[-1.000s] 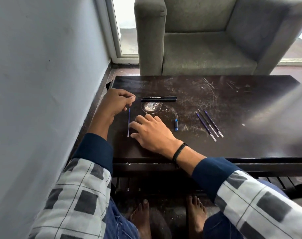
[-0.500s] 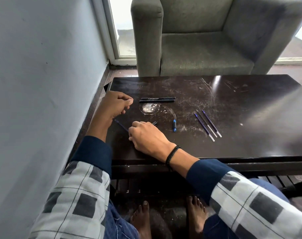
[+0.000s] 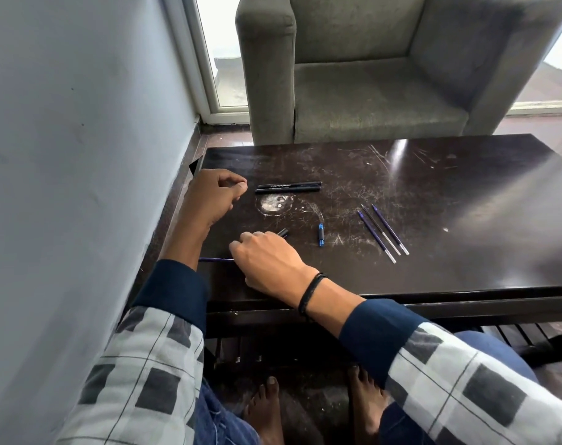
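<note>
1. Near the front left corner of the dark, scratched tabletop [image 3: 433, 194], the right hand [image 3: 268, 263] rests knuckles up with its fingers curled, grasping a thin blue refill [image 3: 216, 259].
2. One end of the blue refill sticks out past the hand's left side and lies low over the tabletop, pointing at the left forearm.
3. A short black pen part [image 3: 283, 232] pokes out from under the far side of the same hand. I cannot tell whether it is joined to the refill.
4. The left hand [image 3: 214, 195] sits further back by the tabletop's left edge. It is loosely clenched, thumb tip against forefinger, and nothing shows in it.
5. Two black pens [image 3: 287, 187] lie side by side just right of the left hand, running left to right and touching each other.
6. A whitish ring stain [image 3: 275, 203] marks the wood just in front of them.
7. A small blue-and-black pen piece [image 3: 320, 235] lies alone to the right of the right hand, apart from it.
8. Three more refills [image 3: 382, 232] lie further right, nearly parallel and slanting toward the near edge.
9. A black braided wristband [image 3: 311, 292] circles the right wrist.
10. A grey armchair [image 3: 369, 75] stands behind the tabletop, and a pale wall [image 3: 80, 123] runs along the left.
</note>
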Available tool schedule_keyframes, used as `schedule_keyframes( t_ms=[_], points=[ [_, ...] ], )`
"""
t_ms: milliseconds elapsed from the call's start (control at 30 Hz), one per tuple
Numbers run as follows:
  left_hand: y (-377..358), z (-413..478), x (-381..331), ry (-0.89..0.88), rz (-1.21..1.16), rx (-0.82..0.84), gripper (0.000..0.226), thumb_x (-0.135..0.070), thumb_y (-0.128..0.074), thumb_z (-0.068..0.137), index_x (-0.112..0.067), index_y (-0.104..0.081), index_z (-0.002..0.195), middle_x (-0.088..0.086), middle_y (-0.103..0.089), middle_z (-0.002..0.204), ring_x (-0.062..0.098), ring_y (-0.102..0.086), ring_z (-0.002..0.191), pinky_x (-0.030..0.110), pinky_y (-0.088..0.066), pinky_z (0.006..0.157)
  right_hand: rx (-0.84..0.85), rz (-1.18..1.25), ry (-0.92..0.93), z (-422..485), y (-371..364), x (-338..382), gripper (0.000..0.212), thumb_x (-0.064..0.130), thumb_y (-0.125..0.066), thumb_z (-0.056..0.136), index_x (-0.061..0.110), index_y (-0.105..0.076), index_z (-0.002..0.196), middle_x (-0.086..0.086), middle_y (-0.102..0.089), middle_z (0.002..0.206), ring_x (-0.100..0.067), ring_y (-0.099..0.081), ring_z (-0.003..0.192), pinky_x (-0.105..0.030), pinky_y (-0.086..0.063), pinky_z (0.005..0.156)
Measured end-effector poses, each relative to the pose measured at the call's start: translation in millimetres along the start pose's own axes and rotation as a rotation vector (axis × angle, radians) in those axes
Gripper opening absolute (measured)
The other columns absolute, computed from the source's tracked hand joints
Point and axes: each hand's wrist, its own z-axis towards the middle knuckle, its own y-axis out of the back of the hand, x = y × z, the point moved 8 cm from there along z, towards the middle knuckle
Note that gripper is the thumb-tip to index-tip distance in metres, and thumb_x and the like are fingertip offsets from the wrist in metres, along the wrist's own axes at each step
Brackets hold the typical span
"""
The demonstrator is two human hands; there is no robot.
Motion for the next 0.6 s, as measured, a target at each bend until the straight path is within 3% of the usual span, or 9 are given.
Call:
schedule_keyframes(
  t_ms=[100,200,300,367,433,500,600],
  points=[
    [4.6,1.3,-3.5,-0.019,-0.074,-0.041,0.014,-0.018,-0.068,0.093,-0.019,-0.076,0.103,-0.002,-0.072,0.088,0.01,-0.065,0.076,0.023,-0.053,0.067,0.001,0.003,-0.05,-0.2,-1.8,-5.7,0.013,0.012,-0.057,0.088,0.008,-0.064,0.099,-0.013,-0.067,0.103,-0.033,-0.065,0.093,-0.035,-0.036,0.067],
    [14.9,2.8,-6.1,-0.037,-0.207,-0.123,0.015,-0.016,-0.069,0.091,-0.02,-0.077,0.103,-0.002,-0.072,0.087,0.003,-0.062,0.067,0.018,-0.05,0.062,-0.018,0.133,-0.194,-1.8,6.0,-23.9,0.017,0.017,-0.06,0.085,0.006,-0.066,0.097,-0.016,-0.067,0.104,-0.037,-0.065,0.094,-0.036,-0.041,0.068],
    [32.0,3.2,-4.5,-0.041,-0.307,-0.262,0.016,-0.02,-0.071,0.09,-0.021,-0.077,0.105,-0.006,-0.073,0.086,0.004,-0.06,0.063,0.017,-0.051,0.061,0.003,0.397,-0.484,-1.9,11.0,-64.6,0.021,0.025,-0.063,0.079,0.011,-0.072,0.092,-0.015,-0.072,0.097,-0.037,-0.067,0.09,-0.034,-0.047,0.071],
    [38.7,2.9,-2.4,-0.034,-0.387,-0.307,0.016,-0.019,-0.072,0.09,-0.019,-0.078,0.104,-0.004,-0.073,0.086,0.007,-0.061,0.065,0.02,-0.052,0.062,-0.003,0.725,-0.644,-3.5,11.2,-89.8,0.014,0.024,-0.064,0.076,0.013,-0.073,0.072,-0.01,-0.072,0.077,-0.028,-0.066,0.073,-0.03,-0.047,0.065],
    [36.6,2.6,-0.8,-0.006,-0.429,-0.26,0.015,-0.018,-0.071,0.09,-0.018,-0.077,0.104,-0.002,-0.073,0.087,0.008,-0.06,0.065,0.021,-0.051,0.062,-0.087,1.158,-0.762,-6.2,12.1,-104.7,0.02,0.011,-0.063,0.077,0.012,-0.064,0.057,-0.01,-0.063,0.06,-0.019,-0.057,0.054,-0.026,-0.042,0.053],
    [23.2,1.3,-2.1,0.018,-0.398,-0.102,0.015,-0.015,-0.07,0.091,-0.017,-0.077,0.104,0.0,-0.072,0.085,0.007,-0.058,0.061,0.021,-0.048,0.06,-0.187,1.503,-0.849,-10.4,14.4,-113.6,0.015,0.002,-0.061,0.08,0.006,-0.064,0.066,-0.009,-0.062,0.057,-0.011,-0.056,0.045,-0.02,-0.041,0.047],
    [-2.6,-4.2,-3.6,0.039,-0.248,0.153,0.015,-0.012,-0.069,0.091,-0.016,-0.077,0.103,0.001,-0.074,0.084,0.007,-0.058,0.061,0.02,-0.044,0.058,-0.364,1.713,-0.933,-17.5,21.2,-127.9,0.01,0.003,-0.062,0.084,0.004,-0.066,0.075,-0.005,-0.065,0.058,-0.01,-0.06,0.047,-0.018,-0.045,0.047]
  ],
)
